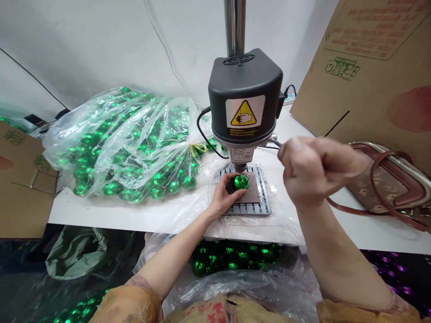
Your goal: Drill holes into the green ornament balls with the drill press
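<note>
A shiny green faceted ball [241, 182] sits on a brown board [253, 194] on the slotted metal base [265, 208] of a black drill press [245, 96]. My left hand [225, 196] grips the ball from its left side, thumb in front and fingers behind. Directly above, the drill's chuck [240, 168] and bit meet the top of the ball; how deep the bit goes is hard to see. My right hand [314, 168], blurred, is closed in a fist around the press's feed lever [276, 142], most of which the fingers hide.
A tied clear plastic bag [124, 143] of green balls lies at the left. More green balls [235, 255] rest in plastic below the table edge. Cardboard boxes [377, 76] stand at both sides; a brown handbag [393, 179] lies at the right. Dark shavings dot the table.
</note>
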A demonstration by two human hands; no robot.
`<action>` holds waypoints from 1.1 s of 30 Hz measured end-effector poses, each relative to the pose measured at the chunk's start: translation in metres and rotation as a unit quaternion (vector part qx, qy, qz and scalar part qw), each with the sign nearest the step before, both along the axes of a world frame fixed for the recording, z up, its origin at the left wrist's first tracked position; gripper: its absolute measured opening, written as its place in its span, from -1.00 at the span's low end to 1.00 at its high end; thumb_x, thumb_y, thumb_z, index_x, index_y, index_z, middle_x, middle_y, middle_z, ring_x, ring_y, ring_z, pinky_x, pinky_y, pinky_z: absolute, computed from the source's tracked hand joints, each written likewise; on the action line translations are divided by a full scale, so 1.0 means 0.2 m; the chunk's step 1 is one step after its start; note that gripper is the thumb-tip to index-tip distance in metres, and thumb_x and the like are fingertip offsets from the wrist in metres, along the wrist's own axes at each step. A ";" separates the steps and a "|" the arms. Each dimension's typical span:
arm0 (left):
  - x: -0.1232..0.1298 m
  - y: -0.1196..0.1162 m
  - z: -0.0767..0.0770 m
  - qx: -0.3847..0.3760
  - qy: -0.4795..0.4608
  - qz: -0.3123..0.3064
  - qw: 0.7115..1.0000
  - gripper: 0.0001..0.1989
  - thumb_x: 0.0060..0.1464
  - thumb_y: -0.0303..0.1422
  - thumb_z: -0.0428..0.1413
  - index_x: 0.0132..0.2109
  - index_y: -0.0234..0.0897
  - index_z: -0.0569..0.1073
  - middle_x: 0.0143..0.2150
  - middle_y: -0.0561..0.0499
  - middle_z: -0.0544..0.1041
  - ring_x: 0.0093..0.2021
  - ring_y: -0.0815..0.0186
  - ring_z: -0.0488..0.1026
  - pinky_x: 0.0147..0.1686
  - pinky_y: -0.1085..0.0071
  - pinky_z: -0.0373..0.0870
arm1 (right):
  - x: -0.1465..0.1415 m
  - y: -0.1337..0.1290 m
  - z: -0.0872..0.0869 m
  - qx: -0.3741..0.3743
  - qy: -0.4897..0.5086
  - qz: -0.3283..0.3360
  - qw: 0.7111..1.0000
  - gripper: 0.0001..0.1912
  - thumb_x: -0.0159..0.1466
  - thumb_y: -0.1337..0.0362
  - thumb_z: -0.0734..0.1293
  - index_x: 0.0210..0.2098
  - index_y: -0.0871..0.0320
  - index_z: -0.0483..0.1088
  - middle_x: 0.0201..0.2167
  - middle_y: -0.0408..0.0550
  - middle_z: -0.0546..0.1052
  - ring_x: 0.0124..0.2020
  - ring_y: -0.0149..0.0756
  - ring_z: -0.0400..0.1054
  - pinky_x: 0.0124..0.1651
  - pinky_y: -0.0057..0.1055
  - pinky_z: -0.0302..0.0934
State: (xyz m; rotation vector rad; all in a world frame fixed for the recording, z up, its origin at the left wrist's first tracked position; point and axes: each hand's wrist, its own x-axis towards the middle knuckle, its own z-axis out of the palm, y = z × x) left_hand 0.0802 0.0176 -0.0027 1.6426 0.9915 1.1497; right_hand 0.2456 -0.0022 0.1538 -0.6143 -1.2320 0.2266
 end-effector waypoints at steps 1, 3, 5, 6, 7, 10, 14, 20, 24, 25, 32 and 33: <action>0.00 0.00 0.00 0.000 0.000 -0.001 1.000 -0.49 0.00 -0.19 0.32 0.05 -0.22 0.36 0.02 -0.11 0.51 0.05 0.15 0.47 0.07 0.20 0.39 | -0.01 0.00 0.06 0.002 0.032 -0.008 0.999 -0.54 0.16 0.44 0.30 -0.74 0.17 -0.01 -0.76 -0.27 0.05 -0.71 -0.59 0.02 -0.62 -0.45 -0.11; 0.00 -0.01 0.01 -0.001 0.000 0.005 1.000 -0.49 -0.01 -0.20 0.33 0.05 -0.22 0.37 0.02 -0.11 0.52 0.04 0.15 0.48 0.06 0.19 0.40 | -0.02 0.03 0.18 -0.030 0.063 -0.002 0.998 -0.55 0.15 0.46 0.32 -0.75 0.19 0.04 -0.78 -0.29 0.02 -0.72 -0.63 0.02 -0.61 -0.51 -0.16; 0.01 -0.01 0.01 -0.002 -0.002 0.021 1.000 -0.49 -0.02 -0.19 0.34 0.04 -0.21 0.39 0.01 -0.11 0.52 0.03 0.15 0.49 0.04 0.19 0.42 | -0.03 0.08 0.26 -0.060 0.079 0.024 0.995 -0.57 0.15 0.46 0.31 -0.75 0.19 0.06 -0.80 -0.30 0.05 -0.75 -0.66 -0.01 -0.65 -0.55 -0.21; 0.01 -0.02 0.01 -0.001 -0.005 0.031 1.000 -0.49 -0.03 -0.19 0.34 0.04 -0.21 0.39 0.01 -0.11 0.52 0.03 0.15 0.49 0.04 0.19 0.42 | -0.03 0.10 0.29 -0.073 0.089 0.038 0.993 -0.57 0.15 0.46 0.31 -0.75 0.19 0.06 -0.82 -0.31 0.05 -0.77 -0.66 -0.03 -0.67 -0.56 -0.23; 0.00 -0.03 0.02 0.002 -0.009 0.041 0.999 -0.49 -0.03 -0.19 0.34 0.04 -0.20 0.40 0.02 -0.11 0.52 0.03 0.15 0.48 0.05 0.19 0.41 | -0.02 0.12 0.30 -0.082 0.099 0.049 0.990 -0.57 0.13 0.46 0.31 -0.76 0.18 0.06 -0.83 -0.31 0.06 -0.79 -0.66 -0.05 -0.70 -0.57 -0.26; -0.04 -0.09 0.04 0.027 -0.006 0.075 0.997 -0.51 -0.05 -0.19 0.35 0.01 -0.19 0.42 -0.01 -0.10 0.52 0.03 0.14 0.47 0.06 0.17 0.40 | -0.02 0.15 0.31 -0.088 0.119 0.064 0.987 -0.60 0.09 0.45 0.33 -0.76 0.15 0.09 -0.85 -0.31 0.09 -0.83 -0.61 -0.08 -0.77 -0.51 -0.29; -0.18 -0.27 0.13 0.072 0.067 -0.018 0.995 -0.61 0.01 -0.19 0.32 -0.02 -0.13 0.48 -0.06 -0.08 0.51 -0.01 0.16 0.48 0.01 0.23 0.42 | -0.02 0.15 0.29 -0.062 0.112 0.059 0.990 -0.59 0.08 0.40 0.35 -0.75 0.14 0.08 -0.85 -0.31 0.10 -0.83 -0.61 -0.08 -0.78 -0.50 -0.30; -0.44 -0.58 0.23 0.134 0.307 -0.338 0.880 -0.65 0.09 -0.18 0.25 0.02 -0.10 0.53 -0.16 -0.11 0.56 -0.18 0.12 0.53 -0.19 0.21 0.47 | -0.01 0.13 0.27 -0.052 0.077 0.039 0.995 -0.58 0.18 0.39 0.31 -0.73 0.17 0.09 -0.81 -0.31 0.11 -0.79 -0.64 -0.06 -0.73 -0.52 -0.23; -0.53 -0.39 0.19 0.125 0.221 -0.022 0.967 -0.88 0.17 -0.33 0.12 -0.16 -0.10 0.54 -0.28 0.00 0.59 -0.27 0.20 0.54 -0.23 0.24 0.50 | -0.02 0.14 0.27 -0.032 0.067 0.038 0.997 -0.60 0.19 0.39 0.31 -0.72 0.18 0.11 -0.81 -0.30 0.12 -0.80 -0.64 -0.04 -0.71 -0.51 -0.20; -0.54 -0.27 0.19 0.106 0.208 0.098 0.967 -0.89 0.17 -0.35 0.11 -0.21 -0.13 0.54 -0.30 0.00 0.59 -0.27 0.19 0.54 -0.23 0.23 0.50 | -0.02 0.14 0.27 -0.030 0.068 0.037 0.997 -0.61 0.18 0.39 0.31 -0.71 0.17 0.11 -0.81 -0.29 0.12 -0.80 -0.62 -0.05 -0.73 -0.49 -0.21; -0.28 0.65 0.11 0.096 0.212 0.106 0.967 -0.76 0.07 -0.56 0.04 -0.18 -0.29 0.56 -0.15 -0.10 0.58 -0.07 0.17 0.51 0.05 0.22 0.40 | -0.03 0.14 0.28 -0.029 0.086 0.035 0.995 -0.63 0.12 0.41 0.32 -0.72 0.10 0.11 -0.81 -0.28 0.10 -0.81 -0.52 -0.10 -0.78 -0.38 -0.31; -0.22 0.73 0.09 0.094 0.203 0.090 0.970 -0.79 0.05 -0.54 0.08 -0.19 -0.30 0.56 -0.14 -0.11 0.58 -0.05 0.15 0.49 0.07 0.20 0.39 | -0.03 0.14 0.28 -0.031 0.082 0.032 0.996 -0.63 0.12 0.41 0.31 -0.72 0.10 0.12 -0.80 -0.27 0.11 -0.81 -0.52 -0.09 -0.77 -0.37 -0.30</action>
